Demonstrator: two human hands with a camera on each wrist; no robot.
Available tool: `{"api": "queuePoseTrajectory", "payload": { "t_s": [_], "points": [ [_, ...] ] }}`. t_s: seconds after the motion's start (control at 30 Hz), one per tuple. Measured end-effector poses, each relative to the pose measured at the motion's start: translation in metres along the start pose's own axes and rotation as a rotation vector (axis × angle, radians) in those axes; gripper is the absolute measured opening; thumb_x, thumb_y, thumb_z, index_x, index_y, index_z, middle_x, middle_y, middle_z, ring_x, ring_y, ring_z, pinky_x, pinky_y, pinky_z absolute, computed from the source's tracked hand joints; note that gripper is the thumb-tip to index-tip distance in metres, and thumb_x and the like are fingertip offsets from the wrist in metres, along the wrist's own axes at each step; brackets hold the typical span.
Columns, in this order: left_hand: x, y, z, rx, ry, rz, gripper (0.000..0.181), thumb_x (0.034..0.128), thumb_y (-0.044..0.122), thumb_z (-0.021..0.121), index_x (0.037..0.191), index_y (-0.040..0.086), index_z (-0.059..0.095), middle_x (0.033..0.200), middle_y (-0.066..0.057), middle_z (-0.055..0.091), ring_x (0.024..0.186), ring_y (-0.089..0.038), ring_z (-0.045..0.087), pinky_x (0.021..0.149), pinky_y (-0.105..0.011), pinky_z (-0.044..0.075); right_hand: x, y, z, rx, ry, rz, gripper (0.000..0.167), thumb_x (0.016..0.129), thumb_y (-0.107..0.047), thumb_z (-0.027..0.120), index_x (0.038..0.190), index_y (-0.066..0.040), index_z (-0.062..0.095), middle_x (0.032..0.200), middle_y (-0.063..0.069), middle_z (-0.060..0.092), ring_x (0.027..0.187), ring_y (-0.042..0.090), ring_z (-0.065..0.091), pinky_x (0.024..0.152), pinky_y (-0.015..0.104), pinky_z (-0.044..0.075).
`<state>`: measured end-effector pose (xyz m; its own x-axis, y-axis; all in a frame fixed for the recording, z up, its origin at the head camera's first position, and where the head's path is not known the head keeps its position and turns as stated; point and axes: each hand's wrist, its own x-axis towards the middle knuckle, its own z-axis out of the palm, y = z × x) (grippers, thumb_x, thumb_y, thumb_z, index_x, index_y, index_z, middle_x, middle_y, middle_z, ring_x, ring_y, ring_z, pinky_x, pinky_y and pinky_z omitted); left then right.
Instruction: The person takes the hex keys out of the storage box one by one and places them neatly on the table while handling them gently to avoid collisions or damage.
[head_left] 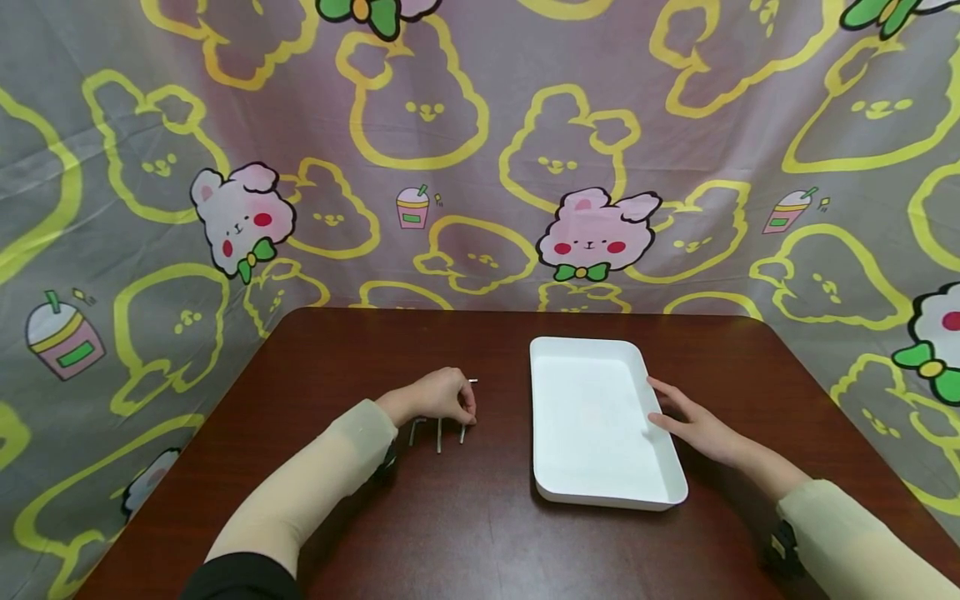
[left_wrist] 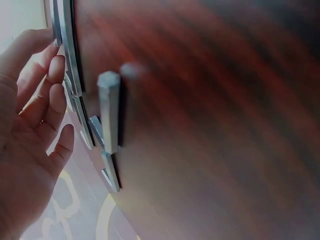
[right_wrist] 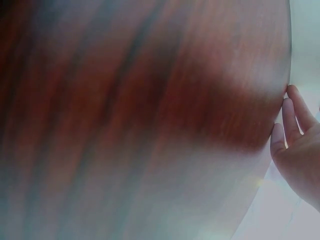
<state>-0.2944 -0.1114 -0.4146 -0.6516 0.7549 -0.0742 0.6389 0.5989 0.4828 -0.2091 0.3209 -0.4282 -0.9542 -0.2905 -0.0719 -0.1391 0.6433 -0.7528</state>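
Several L-shaped metal hex keys lie on the table, among them a long hex key (head_left: 438,437) and a shorter bent hex key (head_left: 415,429). My left hand (head_left: 444,395) reaches over them from the left. Its thumb and index finger pinch a hex key (left_wrist: 56,25) at the right of the group, while the other fingers curl loosely. To the right stands a white rectangular tray (head_left: 536,417) with nothing in it. My right hand (head_left: 701,425) rests its fingertips against the tray's right side, fingers mostly straight.
The dark brown wooden table (head_left: 420,533) bears the tray and hex keys. A patterned curtain (head_left: 480,192) hangs behind and along both sides. One small hex key (head_left: 472,381) shows just beyond my left hand.
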Motion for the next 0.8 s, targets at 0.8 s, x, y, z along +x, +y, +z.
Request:
{"api": "queuePoseTrajectory", "payload": {
  "t_s": [0.8],
  "points": [
    [-0.0036, -0.0029, -0.0009, -0.017, 0.0, -0.046, 0.016, 0.0802, 0.026, 0.081, 0.069, 0.023, 0.071, 0.066, 0.014, 0.063, 0.059, -0.005, 0.054, 0.059, -0.024, 0.046, -0.0002, -0.001, 0.0, 0.008, -0.009, 0.003, 0.071, 0.099, -0.031, 0.057, 0.154, -0.007, 0.019, 0.135, 0.03, 0.043, 0.124, 0.045, 0.041, 0.094, 0.056, 0.038]
  ]
}}
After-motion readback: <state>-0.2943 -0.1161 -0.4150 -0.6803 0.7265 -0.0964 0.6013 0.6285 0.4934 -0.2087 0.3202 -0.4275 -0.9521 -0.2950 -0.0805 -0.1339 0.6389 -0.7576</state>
